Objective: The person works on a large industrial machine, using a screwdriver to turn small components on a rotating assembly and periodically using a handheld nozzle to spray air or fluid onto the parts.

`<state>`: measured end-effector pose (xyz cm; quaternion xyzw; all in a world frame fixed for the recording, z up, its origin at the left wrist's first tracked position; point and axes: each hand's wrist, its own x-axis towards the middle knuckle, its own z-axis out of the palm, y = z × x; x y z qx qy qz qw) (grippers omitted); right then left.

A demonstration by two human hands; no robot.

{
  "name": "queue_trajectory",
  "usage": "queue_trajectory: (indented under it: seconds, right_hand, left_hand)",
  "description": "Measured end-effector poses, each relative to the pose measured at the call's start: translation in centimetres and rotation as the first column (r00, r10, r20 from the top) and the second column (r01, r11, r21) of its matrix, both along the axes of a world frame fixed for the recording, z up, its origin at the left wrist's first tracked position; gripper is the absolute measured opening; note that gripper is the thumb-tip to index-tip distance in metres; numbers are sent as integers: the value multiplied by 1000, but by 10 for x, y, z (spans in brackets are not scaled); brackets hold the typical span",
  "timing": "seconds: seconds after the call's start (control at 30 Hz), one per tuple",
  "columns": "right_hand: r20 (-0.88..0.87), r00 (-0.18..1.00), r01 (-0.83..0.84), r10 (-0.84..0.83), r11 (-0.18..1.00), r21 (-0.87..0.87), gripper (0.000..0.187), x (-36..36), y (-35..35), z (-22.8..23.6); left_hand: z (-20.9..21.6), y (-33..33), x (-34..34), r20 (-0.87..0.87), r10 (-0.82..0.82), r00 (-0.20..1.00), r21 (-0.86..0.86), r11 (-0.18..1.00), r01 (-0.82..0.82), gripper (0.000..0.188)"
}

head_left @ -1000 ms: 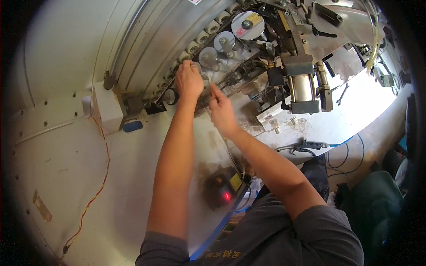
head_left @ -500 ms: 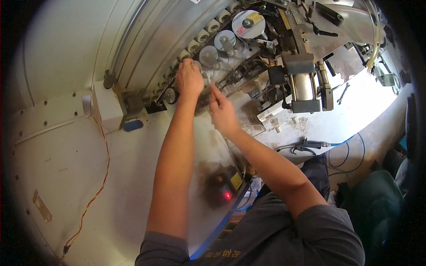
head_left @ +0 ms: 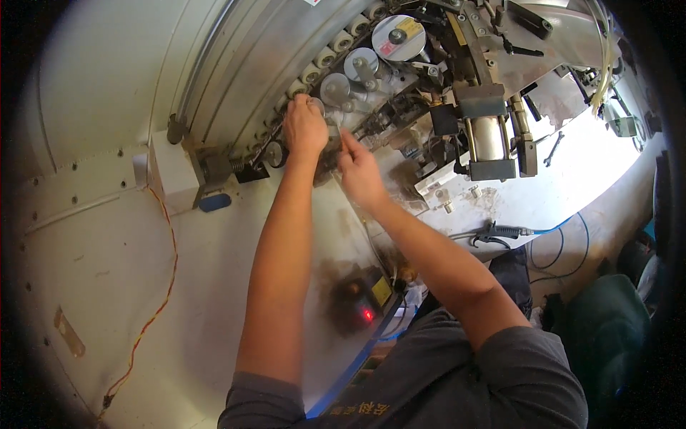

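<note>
My left hand [head_left: 306,127] is closed on a round metal roller [head_left: 318,106], whose rim shows just right of the fingers. The fingertips and most of that roller are hidden. Close by on the right, my right hand [head_left: 359,171] is closed around a slim tool with a narrow, pale end [head_left: 339,128]; its exact kind cannot be made out. The tool's end points up toward the roller. Beyond my hands stand two grey-topped rollers, one nearer [head_left: 335,90] and one farther [head_left: 361,64], and a larger white disc [head_left: 399,38].
A row of small white rollers [head_left: 326,57] runs along the metal fence. An air cylinder [head_left: 490,139] sits to the right, with an air gun [head_left: 496,232] and a wrench [head_left: 553,149] nearby. A dark box with a red light [head_left: 357,304] and a twisted cable [head_left: 166,286] are nearer me.
My right hand and its tool have shifted very slightly, with the forearm a little lower. My left hand stays in the same place on the roller.
</note>
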<state>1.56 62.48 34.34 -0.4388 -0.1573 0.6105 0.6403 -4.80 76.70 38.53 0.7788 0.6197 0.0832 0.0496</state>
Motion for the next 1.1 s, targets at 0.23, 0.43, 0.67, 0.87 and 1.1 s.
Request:
queue_trajectory:
  seconds: [0.23,0.43,0.67,0.87,1.1]
  right_hand:
    - [77,997,2,-1,1000,-16,56,-3,2,-4]
    - [69,997,-18,19,1000,-16,56,-3,-3,0]
    - [26,996,-88,89,994,-58,57,1,-18,10]
    - [145,989,6,-6,1000,-2,55,2,-4,9]
    - [125,992,9,-11,1000,16,55,0,2,-7]
  left_hand:
    - [-4,3,-4,-3,-11,1000,12,1000,11,30]
    - [1,-1,-1,15,6,1000,33,999,-7,32]
    - [4,-3,0,-36,44,998,5,999,-44,32]
    - [0,-1,0,-55,5,998,55,998,-2,35]
    - [-2,0,1,-48,29,998,-11,999,-30,34]
